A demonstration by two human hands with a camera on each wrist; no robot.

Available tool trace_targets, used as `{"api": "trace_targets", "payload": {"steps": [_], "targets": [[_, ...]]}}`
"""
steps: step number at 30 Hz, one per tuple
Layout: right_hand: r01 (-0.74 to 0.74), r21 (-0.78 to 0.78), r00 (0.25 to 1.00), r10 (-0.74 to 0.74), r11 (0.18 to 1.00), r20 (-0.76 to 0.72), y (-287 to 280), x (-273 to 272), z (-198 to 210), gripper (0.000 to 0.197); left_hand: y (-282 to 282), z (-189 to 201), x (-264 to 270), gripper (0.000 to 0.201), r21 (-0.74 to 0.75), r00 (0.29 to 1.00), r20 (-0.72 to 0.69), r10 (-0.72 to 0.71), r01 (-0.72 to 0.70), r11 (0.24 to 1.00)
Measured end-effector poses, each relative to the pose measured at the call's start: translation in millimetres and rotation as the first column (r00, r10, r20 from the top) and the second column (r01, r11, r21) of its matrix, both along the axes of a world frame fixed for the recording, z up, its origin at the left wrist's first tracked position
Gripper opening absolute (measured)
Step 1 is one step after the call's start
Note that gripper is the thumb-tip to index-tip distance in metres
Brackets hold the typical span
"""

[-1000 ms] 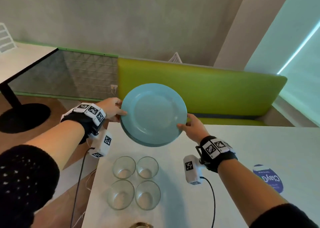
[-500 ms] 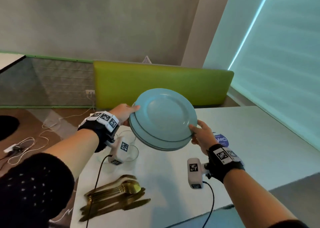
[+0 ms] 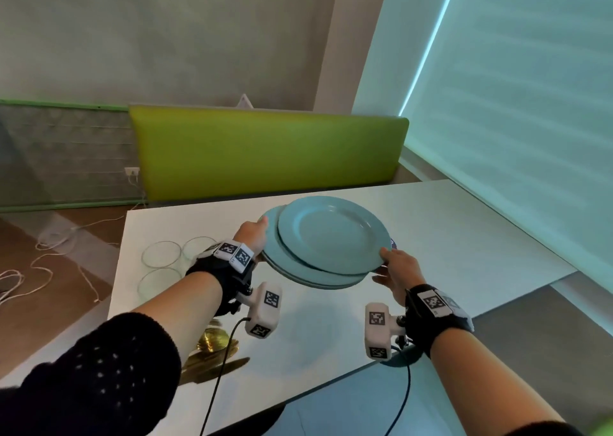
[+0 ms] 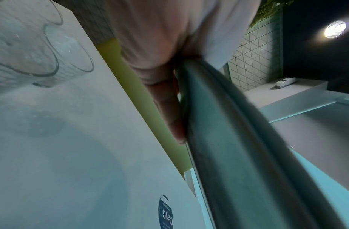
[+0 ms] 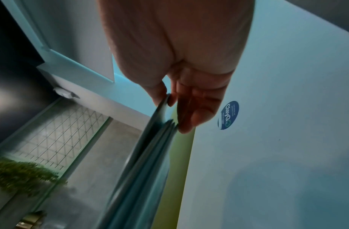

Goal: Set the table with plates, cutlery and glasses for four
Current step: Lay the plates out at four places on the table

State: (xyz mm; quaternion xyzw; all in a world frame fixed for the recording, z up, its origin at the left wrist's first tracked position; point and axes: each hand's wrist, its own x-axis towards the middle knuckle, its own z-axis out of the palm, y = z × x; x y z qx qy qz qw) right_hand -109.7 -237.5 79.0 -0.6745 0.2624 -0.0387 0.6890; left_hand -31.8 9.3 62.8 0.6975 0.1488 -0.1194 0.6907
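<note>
Above the white bench (image 3: pixel 447 223), a stack of light-blue plates (image 3: pixel 288 263) is held clear of the surface between two hands; the top plate (image 3: pixel 331 233) is slid toward the person's right, so that its rim overhangs the plates beneath. Left hand (image 3: pixel 253 236): it grips the left rim of the stack; in the left wrist view the fingers (image 4: pixel 169 111) lie pressed together along the underside of the rim and the thumb sits on top. Right hand (image 3: pixel 398 273): it pinches the right rim of the top plate, thumb on the upper face; in the right wrist view the fingers (image 5: pixel 199 108) lie close together under the plates, their tips touching the edge of the lower plates. Near the bench's left edge stand clear glasses (image 3: pixel 161 253), grouped side by side and partly hidden by the left wrist; their exact number cannot be told. Gold cutlery (image 3: pixel 212 352) lies in a pile on the near left part of the bench, mostly covered by the left forearm. A round blue sticker (image 5: pixel 227 115) is fixed to the bench top under the plates' right side. Behind the bench runs a green padded seat back (image 3: pixel 265 153); white cables (image 3: pixel 39 269) lie on the floor at left; a pale blind (image 3: pixel 514 120) fills the right.
</note>
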Motion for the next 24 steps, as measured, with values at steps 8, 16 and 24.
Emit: {"api": "trace_targets", "payload": {"steps": [8, 16, 24], "targets": [[0.244, 0.17, 0.969, -0.235, 0.955, -0.072, -59, 15, -24, 0.034, -7, -44, 50, 0.055, 0.202, 0.994, 0.014, 0.112, -0.113, 0.973], [0.389, 0.174, 0.918, -0.365, 0.905, -0.152, -93, 20, -62, 0.036, 9, -29, 49, 0.053, 0.32, 0.962, -0.008, 0.273, -0.256, 0.912], [0.437, 0.156, 0.884, -0.391, 0.886, -0.257, -63, 0, -111, 0.035, 24, -32, 63, 0.051, 0.346, 0.967, 0.015, 0.256, -0.245, 0.906]]}}
